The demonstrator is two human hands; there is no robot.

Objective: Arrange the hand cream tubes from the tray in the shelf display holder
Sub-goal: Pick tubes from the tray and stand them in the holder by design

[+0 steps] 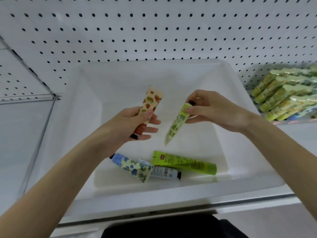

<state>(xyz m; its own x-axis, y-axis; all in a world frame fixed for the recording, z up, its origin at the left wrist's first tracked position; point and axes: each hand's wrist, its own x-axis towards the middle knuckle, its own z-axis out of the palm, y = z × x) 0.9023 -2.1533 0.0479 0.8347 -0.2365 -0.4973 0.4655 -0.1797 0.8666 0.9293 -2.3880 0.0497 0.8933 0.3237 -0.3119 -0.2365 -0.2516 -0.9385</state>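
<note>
My left hand [133, 123] grips an orange strawberry-print tube [151, 103] above the white tray [82, 117], its crimped end pointing up and its black cap down. My right hand [211, 110] pinches a green-print tube [176, 124] by its capped end, and the tube hangs tilted down to the left. Three tubes lie on the tray floor near its front: a blue flower-print tube [132, 166], a pale blue tube [164, 171] partly under it, and a bright green tube [185, 163]. The clear display holder [291, 120] at the right holds several green tubes [283, 95] stacked side by side.
A white pegboard wall [154, 31] backs the shelf. A clear divider [41, 131] stands left of the tray. The shelf's front edge [171, 208] runs below the tray, with a dark object [163, 227] beneath it.
</note>
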